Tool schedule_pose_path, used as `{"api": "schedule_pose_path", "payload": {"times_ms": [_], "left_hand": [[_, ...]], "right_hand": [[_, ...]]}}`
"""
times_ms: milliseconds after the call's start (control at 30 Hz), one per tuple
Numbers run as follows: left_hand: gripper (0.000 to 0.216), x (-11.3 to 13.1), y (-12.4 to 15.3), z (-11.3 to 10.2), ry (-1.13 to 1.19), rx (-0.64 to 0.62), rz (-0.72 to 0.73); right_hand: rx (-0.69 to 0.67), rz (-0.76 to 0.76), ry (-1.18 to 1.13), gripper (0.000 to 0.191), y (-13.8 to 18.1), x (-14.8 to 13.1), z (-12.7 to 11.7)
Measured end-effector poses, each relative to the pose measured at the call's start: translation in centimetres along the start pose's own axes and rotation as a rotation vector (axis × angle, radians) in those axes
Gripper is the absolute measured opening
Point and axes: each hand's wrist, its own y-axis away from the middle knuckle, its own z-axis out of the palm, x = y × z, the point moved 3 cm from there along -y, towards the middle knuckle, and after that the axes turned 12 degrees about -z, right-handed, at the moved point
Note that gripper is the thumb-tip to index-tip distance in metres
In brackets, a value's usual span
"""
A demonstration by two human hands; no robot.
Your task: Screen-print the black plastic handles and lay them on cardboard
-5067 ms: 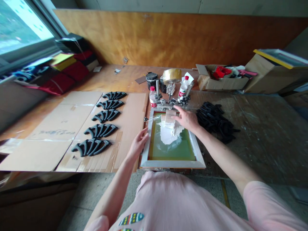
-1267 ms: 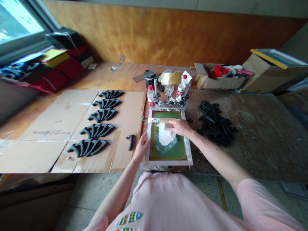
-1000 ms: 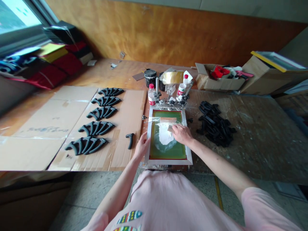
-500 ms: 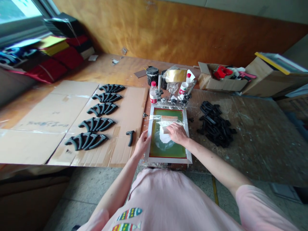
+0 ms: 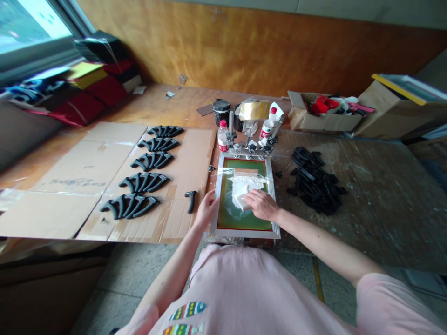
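A small screen-printing frame [image 5: 276, 204] with green mesh lies flat on the bench in front of me, white ink [image 5: 240, 188] smeared across its middle. My right hand [image 5: 260, 204] is closed on a squeegee [image 5: 241, 203] pressed onto the mesh, near the frame's lower half. My left hand [image 5: 206, 209] rests on the frame's left rail, fingers curled over its edge. A single black curved part [image 5: 190, 201] lies on the cardboard just left of that hand.
Rows of fanned black parts [image 5: 145, 181] lie on cardboard [image 5: 70, 186] to the left. A heap of black parts [image 5: 314, 181] sits right of the frame. Bottles [image 5: 222, 136], a black ink pot [image 5: 221, 110] and clamps stand behind it; cardboard boxes [image 5: 324, 121] at back right.
My right hand has dragged the squeegee down the mesh toward me, from the upper part to the lower half. Since five seconds ago one black part appeared on the cardboard. My left hand stays on the rail.
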Motion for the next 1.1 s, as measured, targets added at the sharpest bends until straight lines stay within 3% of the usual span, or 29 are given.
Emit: {"api": "schedule_pose_path", "payload": {"times_ms": [133,300,367,467,533,567,633,700,767,833,867,933,967,1033,1100], "left_hand": [[0.068,0.8,0.4,0.0,0.033,-0.026,-0.023],[0.077,4.0,2.5,-0.8,0.156,-0.077,-0.032],[0.067,6.4,3.5,-1.4,0.192,-0.070,-0.005],[0.055,11.1,4.1,-1.9,0.282,-0.032,0.116],[0.052,14.8,3.8,-1.8,0.369,-0.017,0.248],[0.050,16.6,3.4,-1.7,0.404,-0.021,0.305],[0.047,19.6,2.5,-1.3,0.433,-0.041,0.371],[0.047,21.0,2.0,-0.8,0.455,-0.037,0.390],[0.045,20.3,2.4,-0.2,0.508,0.042,0.398],[0.047,17.3,3.5,1.4,0.509,0.053,0.289],[0.049,15.1,4.4,2.6,0.487,0.015,0.185],[0.055,10.1,6.3,5.9,0.317,-0.265,-0.182],[0.056,7.9,7.3,7.1,0.312,-0.334,-0.285],[0.052,4.9,8.4,8.5,0.388,-0.403,-0.378],[0.046,3.5,7.7,7.8,0.446,-0.304,-0.383]], "right_hand": [[-0.018,0.059,-0.077,0.014,-0.8,0.5,-0.9],[0.118,0.354,-0.042,0.056,-4.2,5.7,-5.7],[0.219,0.465,-0.059,0.055,-3.4,8.6,-7.7],[0.440,0.712,-0.113,0.045,0.8,12.3,-8.8],[0.469,0.863,-0.137,0.043,3.7,13.1,-7.3],[0.420,0.889,-0.153,0.041,4.7,12.8,-5.8],[0.235,0.806,-0.173,0.039,5.2,10.6,-2.3],[0.049,0.643,-0.130,0.036,4.4,7.5,0.8],[-0.081,0.570,-0.060,0.029,3.3,4.7,2.8],[-0.151,0.628,-0.050,0.022,2.4,2.7,3.5],[-0.152,0.680,-0.063,0.021,2.1,1.8,3.5],[-0.074,0.731,-0.075,0.023,1.4,0.0,3.2],[-0.008,0.694,-0.070,0.023,1.1,-1.0,3.1],[0.100,0.470,-0.076,0.023,0.5,-2.6,2.9],[0.133,0.239,-0.105,0.021,1.1,-2.4,2.9]]}}
